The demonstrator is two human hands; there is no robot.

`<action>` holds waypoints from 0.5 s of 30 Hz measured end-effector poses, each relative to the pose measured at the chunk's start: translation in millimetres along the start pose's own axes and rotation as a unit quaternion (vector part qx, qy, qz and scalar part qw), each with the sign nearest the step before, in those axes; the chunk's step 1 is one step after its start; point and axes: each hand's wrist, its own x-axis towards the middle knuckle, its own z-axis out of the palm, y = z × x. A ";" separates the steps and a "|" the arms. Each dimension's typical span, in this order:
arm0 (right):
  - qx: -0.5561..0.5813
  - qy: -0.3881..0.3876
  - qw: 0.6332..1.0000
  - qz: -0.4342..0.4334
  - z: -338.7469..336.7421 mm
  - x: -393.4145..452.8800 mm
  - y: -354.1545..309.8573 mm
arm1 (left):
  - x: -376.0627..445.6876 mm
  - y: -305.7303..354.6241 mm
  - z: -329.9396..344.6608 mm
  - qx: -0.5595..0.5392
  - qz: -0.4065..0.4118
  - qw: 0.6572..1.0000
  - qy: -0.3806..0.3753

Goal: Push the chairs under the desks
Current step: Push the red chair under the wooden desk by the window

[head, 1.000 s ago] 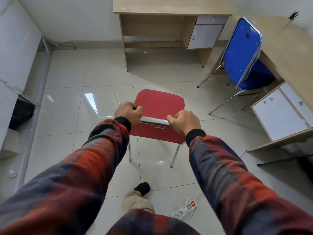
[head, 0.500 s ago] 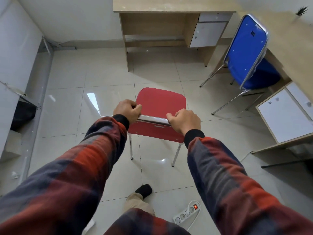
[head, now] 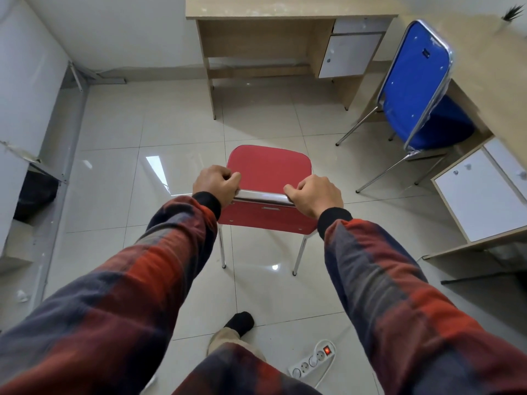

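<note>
Both hands grip the chrome top rail of the red chair [head: 268, 169], which stands on the tiled floor [head: 114, 178] in the middle of the room, well short of the far desk [head: 256, 38]. The left hand [head: 215, 183] holds the left end of the rail with its fingers [head: 228, 175] curled over the front edge; the right hand [head: 316, 195] holds the right end the same way, thumb lying along the metal. The chair's seat points away from the person toward the open knee space of the far desk, and its two near legs rest on the tiles.

The far desk has a pale wood tabletop and a white drawer and cupboard door on its right side. A blue chair [head: 413, 81] stands to the right, its back turned to the room and its seat reaching partly under a second desk [head: 484, 89] that runs along the right wall; how deep it sits there is hard to judge from this angle. That desk has white cabinet doors [head: 479, 201] nearer the person.

Plaid sleeves [head: 119, 295] in red and dark grey cover both arms. A foot in a black sock [head: 241, 322] is planted on the floor below, and a white power strip [head: 312, 360] with a lit red switch lies just right of it. Metal shelving [head: 57, 155] lines the left wall.
</note>
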 end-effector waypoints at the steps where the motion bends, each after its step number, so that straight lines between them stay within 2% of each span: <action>1: -0.002 0.007 1.000 0.009 1.3 -0.3 -2.7 | 1.7 -1.7 -1.2 0.004 0.002 1.000 -0.001; 7: 0.006 0.020 1.000 0.014 11.8 6.4 -24.2 | 19.4 -11.4 -16.9 -0.001 -0.012 1.000 -0.006; 15: 0.018 0.011 1.000 -0.016 -13.8 40.1 -12.9 | 37.6 20.3 -13.6 0.012 -0.030 0.999 0.019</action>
